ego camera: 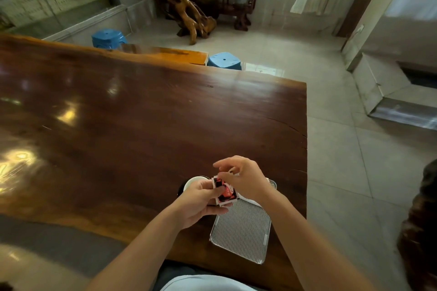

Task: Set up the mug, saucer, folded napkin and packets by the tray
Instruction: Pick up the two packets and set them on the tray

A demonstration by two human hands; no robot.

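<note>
My left hand (198, 203) grips red, black and white packets (225, 191) above the near right part of the wooden table (142, 125). My right hand (241, 178) hovers just over the packets, its thumb and forefinger pinched at their top edge. A white mug (192, 183) on a dark saucer (181, 189) stands right behind my left hand, mostly hidden. The ribbed metal tray (241, 231) lies below and to the right of both hands. A bit of white, maybe the napkin (251, 201), shows under my right wrist.
The table's right edge (306, 149) runs just past the tray, with tiled floor beyond. Two blue stools (224, 60) stand past the far edge. A dark shape (421, 220) is at the right border.
</note>
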